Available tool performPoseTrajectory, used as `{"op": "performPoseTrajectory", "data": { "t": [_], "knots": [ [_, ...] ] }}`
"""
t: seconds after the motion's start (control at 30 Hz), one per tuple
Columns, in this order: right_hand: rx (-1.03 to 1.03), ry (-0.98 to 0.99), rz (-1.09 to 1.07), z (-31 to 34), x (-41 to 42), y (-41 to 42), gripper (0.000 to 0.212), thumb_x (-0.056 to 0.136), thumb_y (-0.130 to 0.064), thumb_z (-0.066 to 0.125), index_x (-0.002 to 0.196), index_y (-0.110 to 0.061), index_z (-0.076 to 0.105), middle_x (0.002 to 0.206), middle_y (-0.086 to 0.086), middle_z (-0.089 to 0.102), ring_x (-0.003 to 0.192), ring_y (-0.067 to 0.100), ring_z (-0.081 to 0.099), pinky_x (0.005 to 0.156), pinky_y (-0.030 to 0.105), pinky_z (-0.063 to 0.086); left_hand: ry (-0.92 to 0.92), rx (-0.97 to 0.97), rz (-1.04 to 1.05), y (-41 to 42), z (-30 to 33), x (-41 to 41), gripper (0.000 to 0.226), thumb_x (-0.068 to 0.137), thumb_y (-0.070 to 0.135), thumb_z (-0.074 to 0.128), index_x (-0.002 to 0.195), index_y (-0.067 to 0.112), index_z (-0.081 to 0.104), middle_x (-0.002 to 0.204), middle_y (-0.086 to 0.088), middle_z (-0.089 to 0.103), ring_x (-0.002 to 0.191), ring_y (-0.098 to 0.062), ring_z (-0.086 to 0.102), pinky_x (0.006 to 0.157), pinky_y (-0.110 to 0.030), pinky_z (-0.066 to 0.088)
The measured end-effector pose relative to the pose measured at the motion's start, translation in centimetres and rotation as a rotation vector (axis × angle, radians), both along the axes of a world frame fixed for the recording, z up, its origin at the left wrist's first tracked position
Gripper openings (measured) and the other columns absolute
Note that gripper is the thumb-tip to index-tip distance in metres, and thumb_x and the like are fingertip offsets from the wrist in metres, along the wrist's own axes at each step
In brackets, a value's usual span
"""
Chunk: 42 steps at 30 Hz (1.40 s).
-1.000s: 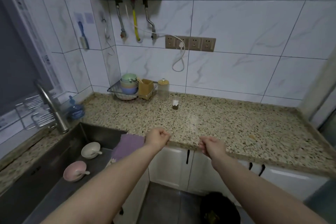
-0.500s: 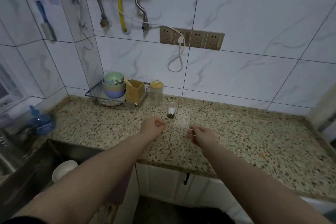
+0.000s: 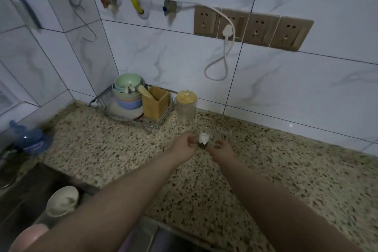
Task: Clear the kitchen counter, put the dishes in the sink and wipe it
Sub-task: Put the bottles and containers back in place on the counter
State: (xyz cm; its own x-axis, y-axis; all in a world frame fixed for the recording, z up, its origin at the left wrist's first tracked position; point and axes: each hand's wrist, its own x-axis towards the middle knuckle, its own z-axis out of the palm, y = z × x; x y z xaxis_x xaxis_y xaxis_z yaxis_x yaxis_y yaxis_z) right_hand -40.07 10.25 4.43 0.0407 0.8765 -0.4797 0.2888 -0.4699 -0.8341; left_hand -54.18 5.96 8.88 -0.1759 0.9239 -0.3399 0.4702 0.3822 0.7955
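Both your bare forearms reach forward and converge, hands level with each other and nearly meeting. Your left hand (image 3: 185,144) has its fingers loosely curled toward the right. Your right hand (image 3: 222,148), just beside it, has its fingers curled toward the left; blur hides any grip.

White marble-look wall tiles (image 3: 296,92), row of beige sockets (image 3: 253,27), dim light

glass (image 3: 204,139) between hands on counter (image 3: 266,170) | rack (image 3: 131,116) behind-left | sink (image 3: 30,196) left
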Motion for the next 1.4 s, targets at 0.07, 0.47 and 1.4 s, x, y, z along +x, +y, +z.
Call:
{"op": "performPoseTrajectory", "data": {
  "t": [0.07, 0.47, 1.4],
  "knots": [
    [0.021, -0.057, 0.042, -1.3, -0.1, 2.0, 0.099, 0.066, -0.049, 0.085, 0.148, -0.017, 0.04, 0.141, 0.009, 0.053, 0.117, 0.029, 0.059, 0.098, 0.048, 0.052, -0.059, -0.031, 0.031, 1.9, -1.2, 0.1, 0.048, 0.092, 0.005, 0.056, 0.139, 0.01, 0.047, 0.134, -0.005, 0.055, 0.116, -0.019, 0.056, 0.094, -0.026, 0.047],
    [0.074, -0.135, 0.18, -7.2, -1.3, 9.0, 0.073, 0.077, -0.037, 0.079, 0.143, -0.024, 0.048, 0.138, 0.006, 0.057, 0.125, 0.029, 0.055, 0.102, 0.048, 0.049, -0.193, -0.195, 0.027, 8.8, -5.3, 0.6, 0.062, 0.097, 0.002, 0.049, 0.152, 0.013, 0.023, 0.158, -0.005, 0.027, 0.144, -0.023, 0.029, 0.106, -0.02, 0.033],
    [0.566, 0.241, 0.92, 4.3, -24.6, -5.0, 0.045, 0.056, -0.042, 0.08, 0.086, -0.03, 0.049, 0.084, -0.001, 0.066, 0.078, 0.016, 0.067, 0.071, 0.038, 0.056, -0.054, 0.465, 0.747, -14.2, 3.0, -18.3, 0.054, 0.075, -0.026, 0.035, 0.109, 0.004, 0.063, 0.096, 0.0, 0.066, 0.081, 0.012, 0.062, 0.077, -0.007, 0.047]
  ]
}}
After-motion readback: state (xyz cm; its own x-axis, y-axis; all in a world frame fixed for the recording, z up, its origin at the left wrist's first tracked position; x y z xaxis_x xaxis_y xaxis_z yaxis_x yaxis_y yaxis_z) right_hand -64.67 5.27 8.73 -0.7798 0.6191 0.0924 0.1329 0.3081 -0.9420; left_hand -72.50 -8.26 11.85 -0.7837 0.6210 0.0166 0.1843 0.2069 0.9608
